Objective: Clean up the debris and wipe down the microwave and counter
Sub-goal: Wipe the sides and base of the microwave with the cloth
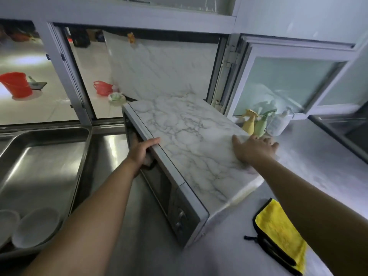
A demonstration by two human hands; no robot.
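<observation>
A microwave [185, 136] with a marble-patterned top stands at an angle on the steel counter [310, 156]. My left hand [142, 150] grips the upper front edge of the microwave, thumb on top and fingers curled over the door. My right hand [253, 149] lies flat on the microwave's right top edge, fingers spread. A yellow cloth [278, 232] with black trim lies folded on the counter near the microwave's front right corner, under my right forearm.
A yellow spray bottle [250, 123], a green spray bottle [261, 124] and a clear pump bottle [278, 123] stand behind the microwave by the window. A steel sink [39, 156] is at left, with white bowls [35, 226] in a lower basin. Window frames run along the back.
</observation>
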